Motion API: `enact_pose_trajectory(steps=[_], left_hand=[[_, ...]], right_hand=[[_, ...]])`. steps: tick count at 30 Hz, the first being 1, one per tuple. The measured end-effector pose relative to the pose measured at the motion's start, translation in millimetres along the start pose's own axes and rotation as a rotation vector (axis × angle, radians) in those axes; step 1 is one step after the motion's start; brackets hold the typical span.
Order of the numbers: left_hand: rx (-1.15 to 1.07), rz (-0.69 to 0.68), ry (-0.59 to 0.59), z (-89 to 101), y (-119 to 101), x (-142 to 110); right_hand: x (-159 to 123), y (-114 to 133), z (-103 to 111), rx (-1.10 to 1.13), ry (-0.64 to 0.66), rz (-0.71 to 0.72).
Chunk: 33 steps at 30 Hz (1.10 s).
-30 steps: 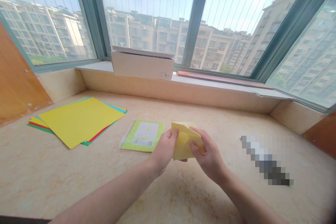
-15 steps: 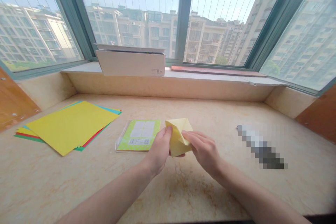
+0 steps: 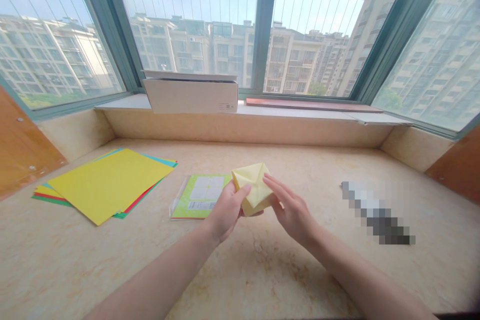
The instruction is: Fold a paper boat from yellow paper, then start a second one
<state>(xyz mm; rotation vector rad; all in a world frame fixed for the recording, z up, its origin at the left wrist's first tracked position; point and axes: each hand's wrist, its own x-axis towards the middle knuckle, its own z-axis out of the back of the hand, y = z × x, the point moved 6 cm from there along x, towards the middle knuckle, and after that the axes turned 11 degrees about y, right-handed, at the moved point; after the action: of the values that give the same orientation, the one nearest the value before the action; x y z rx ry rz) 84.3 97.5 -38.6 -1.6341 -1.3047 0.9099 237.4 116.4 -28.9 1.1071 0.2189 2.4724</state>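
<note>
Counter (image 3: pixel 243 270), flat sheets (image 3: pixel 112 185), packet (image 3: pixel 200 195) – and one paper (image 3: pixel 258 187) partway folded.
From the paper, held over mid-counter, sheets and packet lie toward nine o'clock, the sheets unfolded. Creases already cross its front; what folding is left doesn't show. The left hand (image 3: pixel 225 211), at eight o'clock, pinches it, thumb on front; the right hand (image 3: pixel 293 205), at four, has fingertips at its edge – whether gripping, I can't tell.
</note>
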Motion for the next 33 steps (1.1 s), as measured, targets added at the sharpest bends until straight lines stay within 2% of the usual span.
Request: enact_pose_trajectory(steps=[3, 11, 17, 20, 26, 29, 33], left_hand=[[-0.06, -0.013, 0.01, 1.9, -5, 1], [-0.124, 0.002, 0.043, 3.5, -4, 2], [-0.093, 0.007, 0.088, -1.8, -4, 0], [-0.082, 0.004, 0.088, -0.4, -6, 0], [-0.07, 0.025, 0.072, 7.8, -8, 3], [-0.077, 0.019, 0.111, 7.5, -9, 3], [-0.108, -0.024, 0.192, 2.0, -11, 3]], right_hand=[[-1, -15, 7, 0.073, -0.05, -0.132], [-1, -23, 9, 0.368, 0.049, -0.224], [-9, -31, 1, 0.551, -0.124, -0.383], [-9, -33, -1, 0.6, -0.119, -0.38], [-7, -30, 6, 0.62, 0.058, -0.262], [-8, -26, 6, 0.614, 0.021, -0.299], [-7, -21, 4, 0.768, -0.094, -0.362]])
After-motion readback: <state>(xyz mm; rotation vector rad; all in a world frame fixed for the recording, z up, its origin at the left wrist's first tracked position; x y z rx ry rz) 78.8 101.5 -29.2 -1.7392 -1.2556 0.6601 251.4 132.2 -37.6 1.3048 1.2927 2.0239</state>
